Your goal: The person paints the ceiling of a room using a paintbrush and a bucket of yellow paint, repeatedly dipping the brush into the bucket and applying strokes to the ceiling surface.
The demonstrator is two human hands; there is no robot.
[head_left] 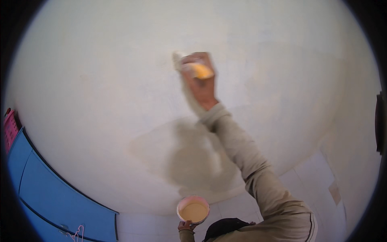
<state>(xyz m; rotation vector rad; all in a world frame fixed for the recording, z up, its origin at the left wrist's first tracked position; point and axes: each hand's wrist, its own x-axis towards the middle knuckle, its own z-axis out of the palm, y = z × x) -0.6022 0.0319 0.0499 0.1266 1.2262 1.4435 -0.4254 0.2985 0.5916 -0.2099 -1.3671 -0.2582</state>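
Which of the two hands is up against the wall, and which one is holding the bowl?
The right hand is raised against the white wall, gripping a yellow tool; the left hand holds the pink bowl low.

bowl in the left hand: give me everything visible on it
The bowl is small and round, with a pinkish-white rim and outer wall, seemingly plastic. It holds a smooth yellowish-tan liquid, likely paint, filling most of it. It sits roughly level, mouth up, low in the head view under a grey damp-looking patch on the pale wall. The left hand grips its lower edge from below, fingers on the rim. Nothing else touches it; its underside is hidden.
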